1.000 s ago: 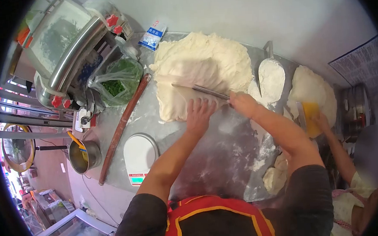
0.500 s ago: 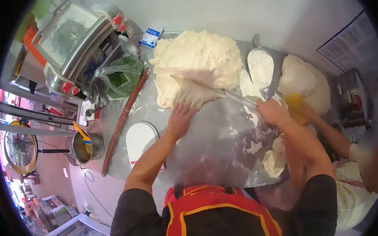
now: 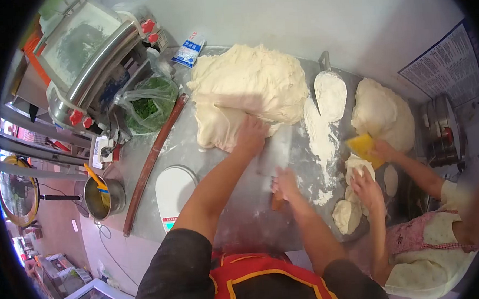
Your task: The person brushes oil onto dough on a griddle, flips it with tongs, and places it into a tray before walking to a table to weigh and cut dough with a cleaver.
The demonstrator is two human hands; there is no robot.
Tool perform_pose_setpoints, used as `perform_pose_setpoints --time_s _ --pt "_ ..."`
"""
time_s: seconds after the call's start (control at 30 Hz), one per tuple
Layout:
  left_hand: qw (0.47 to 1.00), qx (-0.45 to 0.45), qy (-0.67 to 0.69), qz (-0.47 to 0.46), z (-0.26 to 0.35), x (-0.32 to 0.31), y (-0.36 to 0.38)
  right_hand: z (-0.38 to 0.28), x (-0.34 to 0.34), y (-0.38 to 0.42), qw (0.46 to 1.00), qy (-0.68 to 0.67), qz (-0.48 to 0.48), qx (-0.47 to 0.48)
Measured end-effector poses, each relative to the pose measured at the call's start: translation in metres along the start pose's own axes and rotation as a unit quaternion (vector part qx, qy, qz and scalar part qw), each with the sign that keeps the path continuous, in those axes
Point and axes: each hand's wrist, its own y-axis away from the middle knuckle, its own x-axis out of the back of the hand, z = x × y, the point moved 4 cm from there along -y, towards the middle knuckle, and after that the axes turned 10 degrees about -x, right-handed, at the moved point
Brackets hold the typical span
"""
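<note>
A big mass of pale dough (image 3: 257,75) lies at the back of the metal table, with a folded flap at its front. My left hand (image 3: 251,135) is at the right end of this flap, its fingers bent against the dough and partly hidden. Nearer to me, my right hand (image 3: 286,184) is closed around the brown handle of a knife (image 3: 277,202). The wide blade is smeared by motion and reaches from that hand toward the dough's front edge.
A metal scoop of flour (image 3: 331,93) lies behind spilled flour. At right, a co-worker's hands hold a yellow scraper (image 3: 363,147) and touch small dough pieces (image 3: 347,215) beside another dough mound (image 3: 382,109). Left are a white scale (image 3: 176,193), a long wooden stick (image 3: 154,162) and bagged greens (image 3: 149,108).
My right hand has drawn the knife back from the dough toward me and leftward. My left hand has shifted right and slightly up along the flap. The co-worker's other hand now shows on dough.
</note>
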Motion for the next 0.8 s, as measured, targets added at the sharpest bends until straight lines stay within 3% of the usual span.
perform_pose_setpoints --time_s 0.07,0.13,0.2,0.27,0.3,0.37,0.43,0.47,0.53,0.6,0.7,0.8 --pt "0.999 0.006 0.036 -0.011 -0.001 0.009 0.004 -0.009 -0.052 -0.001 0.967 0.227 -0.011 0.114" --pt "0.993 0.0 0.113 -0.035 -0.004 0.054 0.033 0.019 -0.046 -0.026 0.93 0.324 0.05 0.166" --pt "0.992 -0.051 0.099 0.053 -0.013 0.04 0.082 0.019 -0.049 -0.008 0.885 0.408 0.058 0.217" --pt "0.991 -0.119 0.054 0.033 -0.02 0.041 0.129 -0.007 -0.067 0.078 0.84 0.479 0.012 0.256" --pt "0.992 -0.107 0.073 0.004 -0.012 0.046 0.142 -0.013 -0.056 0.097 0.814 0.537 0.009 0.221" --pt "0.99 -0.079 0.104 -0.052 -0.005 0.076 0.16 -0.028 -0.025 0.11 0.738 0.619 0.092 0.253" --pt "0.991 -0.048 0.126 0.015 0.01 0.123 0.147 -0.053 -0.01 0.122 0.68 0.636 0.188 0.313" --pt "0.989 -0.035 0.135 0.049 0.011 0.136 0.137 -0.076 -0.02 0.133 0.679 0.635 0.198 0.311" --pt "0.963 0.096 0.136 0.214 -0.036 0.1 0.123 -0.112 -0.057 0.148 0.623 0.686 0.181 0.329" --pt "0.944 0.266 0.024 0.191 -0.087 0.073 0.103 -0.144 -0.098 0.144 0.563 0.724 0.163 0.363" --pt "0.874 0.408 0.214 0.155 -0.13 0.064 0.081 -0.168 -0.152 0.121 0.493 0.753 0.118 0.42" --pt "0.861 0.406 0.277 0.128 -0.132 0.058 0.085 -0.179 -0.202 0.081 0.428 0.788 0.053 0.44"
